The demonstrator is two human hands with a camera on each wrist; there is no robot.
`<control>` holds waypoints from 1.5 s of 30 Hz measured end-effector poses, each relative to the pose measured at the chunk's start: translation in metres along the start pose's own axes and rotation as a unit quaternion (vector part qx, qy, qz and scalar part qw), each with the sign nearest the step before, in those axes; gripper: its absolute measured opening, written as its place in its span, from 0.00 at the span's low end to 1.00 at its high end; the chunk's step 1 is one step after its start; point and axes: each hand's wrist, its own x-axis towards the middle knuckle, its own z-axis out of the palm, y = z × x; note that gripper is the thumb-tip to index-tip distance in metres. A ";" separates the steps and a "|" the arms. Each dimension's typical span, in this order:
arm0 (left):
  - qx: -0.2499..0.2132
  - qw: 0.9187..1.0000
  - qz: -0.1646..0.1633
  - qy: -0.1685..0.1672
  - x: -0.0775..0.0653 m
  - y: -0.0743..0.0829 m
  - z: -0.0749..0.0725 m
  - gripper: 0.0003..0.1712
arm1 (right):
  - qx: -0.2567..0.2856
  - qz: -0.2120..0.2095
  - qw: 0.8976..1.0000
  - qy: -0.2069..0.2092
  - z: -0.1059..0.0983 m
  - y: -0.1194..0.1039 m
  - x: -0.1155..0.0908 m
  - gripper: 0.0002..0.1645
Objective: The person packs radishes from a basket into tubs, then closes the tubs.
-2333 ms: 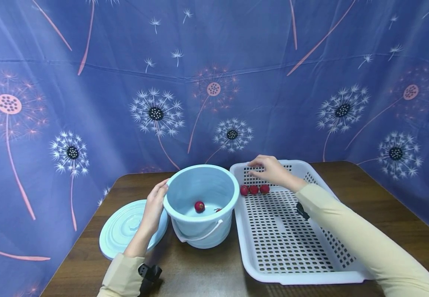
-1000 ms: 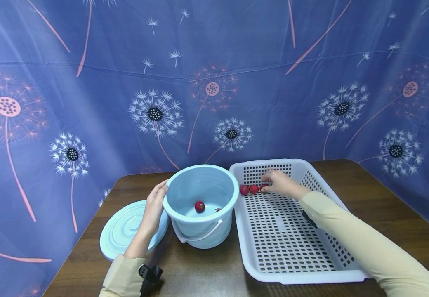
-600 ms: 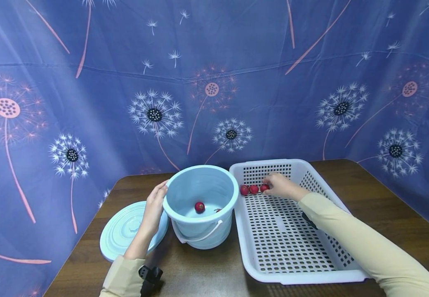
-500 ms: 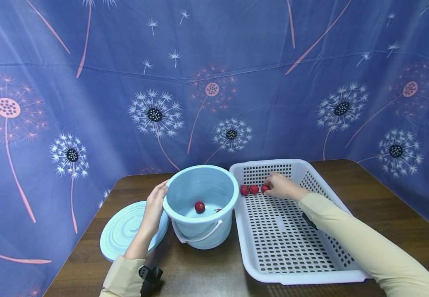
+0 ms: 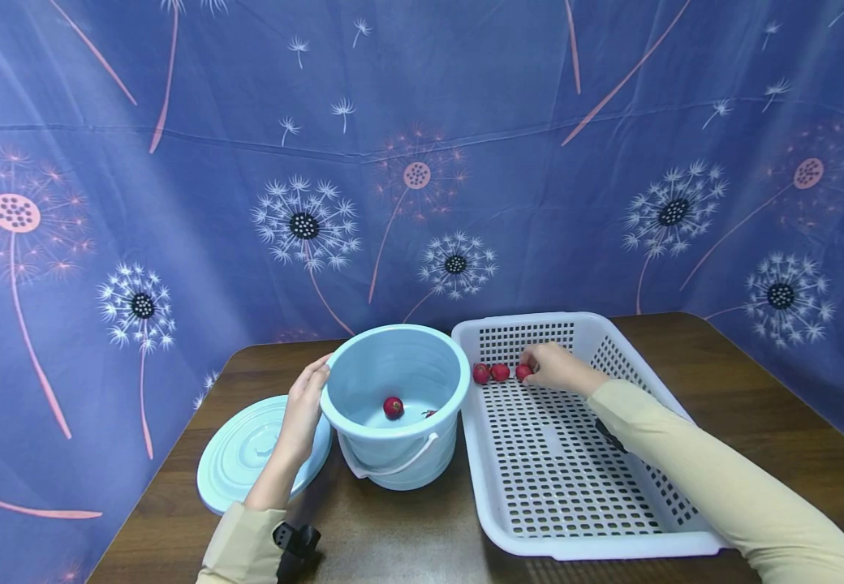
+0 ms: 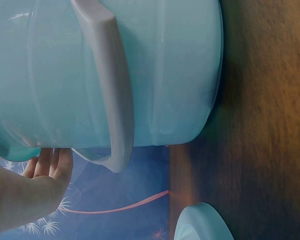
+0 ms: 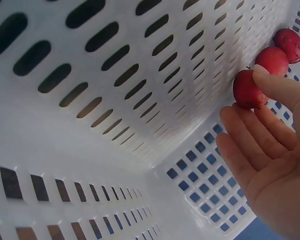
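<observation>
Near the back left corner of the white perforated basket [image 5: 491, 519], my right hand [image 5: 557, 367] pinches a red radish [image 5: 523, 371] between thumb and fingers. In the right wrist view the thumb lies on top of this radish [image 7: 248, 90], with fingers below it. Two more radishes [image 5: 499, 371] sit in a row to its left. My left hand [image 5: 305, 405] holds the left rim of a light blue bucket [image 5: 396, 454]. Inside the bucket are a radish [image 5: 393, 407] and another small red piece, mostly hidden by the front wall.
A light blue lid [image 5: 239, 454] lies on the wooden table [image 5: 393, 535] left of the bucket, partly behind my left forearm. The bucket's white handle [image 5: 400, 466] hangs down in front. A blue dandelion-print cloth [image 5: 539, 203] hangs behind the table.
My right hand has come down from above the radishes and taken hold of the rightmost one, which has shifted slightly right, away from its neighbour. My left hand stays at the bucket rim.
</observation>
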 end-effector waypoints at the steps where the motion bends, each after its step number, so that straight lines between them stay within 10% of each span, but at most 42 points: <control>1: 0.000 1.000 0.000 0.000 0.000 0.000 0.000 0.26 | -0.003 -0.001 1.000 0.000 0.000 0.000 0.000 0.18; 45: -0.008 1.000 0.003 0.002 0.000 0.003 -0.002 0.24 | 0.044 -0.056 0.997 0.011 -0.044 -0.028 -0.004 0.14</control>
